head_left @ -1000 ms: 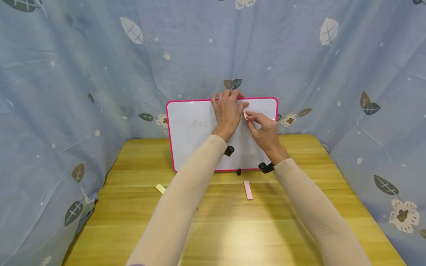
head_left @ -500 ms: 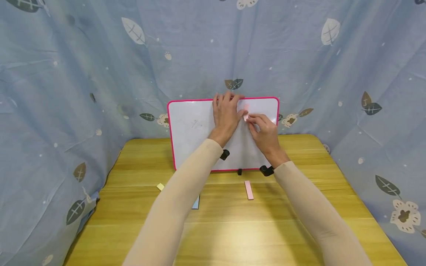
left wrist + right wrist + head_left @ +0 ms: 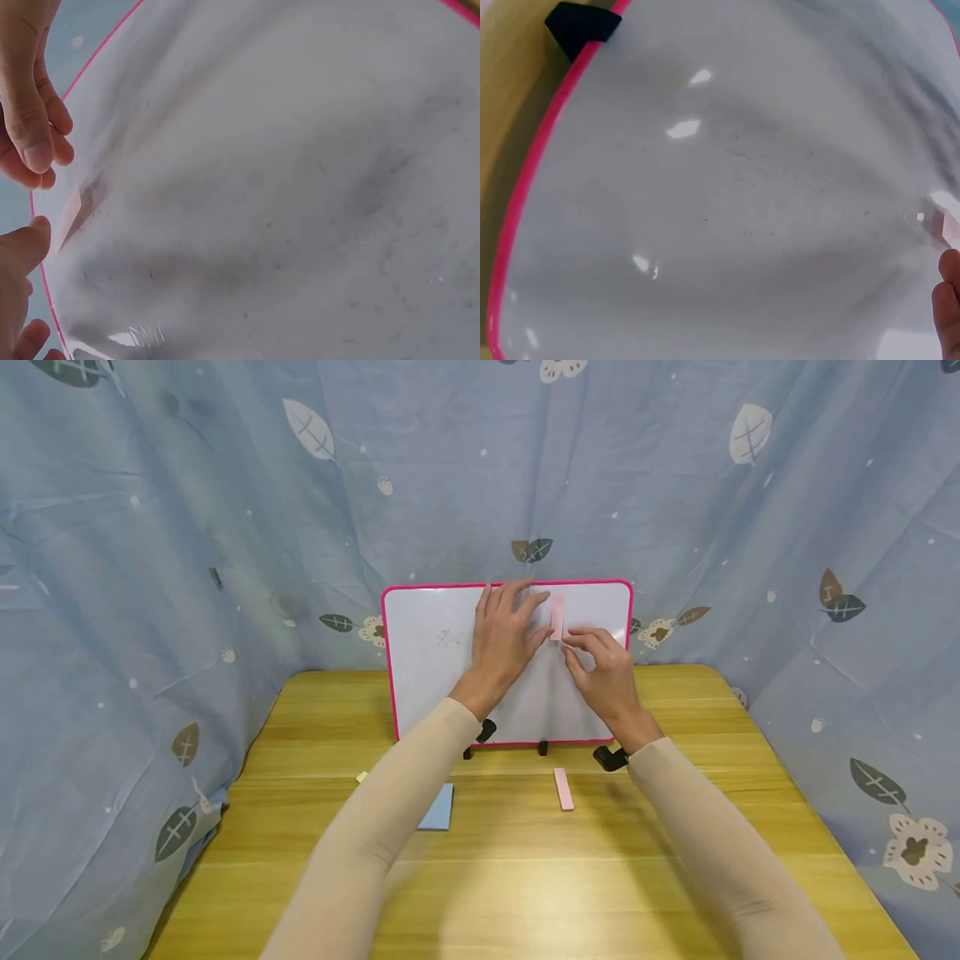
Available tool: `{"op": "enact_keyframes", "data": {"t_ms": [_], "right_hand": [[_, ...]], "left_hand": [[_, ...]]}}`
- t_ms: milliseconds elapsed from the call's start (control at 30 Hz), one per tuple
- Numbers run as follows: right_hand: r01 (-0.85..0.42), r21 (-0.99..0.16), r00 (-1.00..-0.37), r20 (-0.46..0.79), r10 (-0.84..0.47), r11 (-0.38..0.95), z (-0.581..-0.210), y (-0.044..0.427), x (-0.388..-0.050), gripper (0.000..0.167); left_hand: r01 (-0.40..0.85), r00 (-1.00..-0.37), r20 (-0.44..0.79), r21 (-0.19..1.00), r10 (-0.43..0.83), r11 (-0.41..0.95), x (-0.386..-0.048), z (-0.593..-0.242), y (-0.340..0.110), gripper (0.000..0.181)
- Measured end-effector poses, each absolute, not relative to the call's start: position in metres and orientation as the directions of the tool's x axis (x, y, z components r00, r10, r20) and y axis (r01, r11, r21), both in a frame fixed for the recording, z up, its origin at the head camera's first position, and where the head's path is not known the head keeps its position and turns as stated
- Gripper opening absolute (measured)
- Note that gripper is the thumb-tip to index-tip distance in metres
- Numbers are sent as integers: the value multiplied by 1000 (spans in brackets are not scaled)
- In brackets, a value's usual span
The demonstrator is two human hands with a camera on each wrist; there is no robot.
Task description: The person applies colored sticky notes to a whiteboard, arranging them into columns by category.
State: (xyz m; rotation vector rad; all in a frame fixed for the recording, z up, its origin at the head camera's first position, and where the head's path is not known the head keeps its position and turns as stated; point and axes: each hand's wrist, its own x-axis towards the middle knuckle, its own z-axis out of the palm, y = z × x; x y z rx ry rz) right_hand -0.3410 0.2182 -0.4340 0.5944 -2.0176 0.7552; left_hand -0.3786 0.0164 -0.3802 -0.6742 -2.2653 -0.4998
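Two hands point(image 3: 498, 639) point(image 3: 606, 677) flank a pink strip point(image 3: 557, 618) (top whiteboard edge point(image 3: 585, 582) near).

The left sleeve point(image 3: 373, 818) partly hides the blue pad point(image 3: 439, 812).

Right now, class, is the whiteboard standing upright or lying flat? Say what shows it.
Upright: the whiteboard stands on the table, its face toward the head camera, with black feet at its lower edge.

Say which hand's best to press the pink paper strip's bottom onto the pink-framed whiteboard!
Probably the right hand: its fingertips are by the lower end of the strip; the left hand reaches higher.
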Motion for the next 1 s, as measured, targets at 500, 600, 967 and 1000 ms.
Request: {"op": "enact_keyframes", "data": {"t_ms": [500, 600, 967, 1000], "right_hand": [[-660, -305, -535, 832, -145, 686, -443, 224, -316, 16], [-662, -307, -542, 826, -154, 683, -447, 226, -312, 15], [-671, -313, -599, 764, -242, 672, -462, 235, -292, 17], [-669, -313, -607, 753, -253, 674, -463, 236, -290, 18]], "left_hand": [[675, -562, 696, 75, 446, 734, -341, -413, -5, 47], [692, -544, 688, 44, 481, 720, -334, -422, -9, 44], [793, -511, 547, 3, 663, 609, -310, -454, -23, 40], [798, -511, 532, 2, 675, 603, -308, -456, -24, 40]]}}
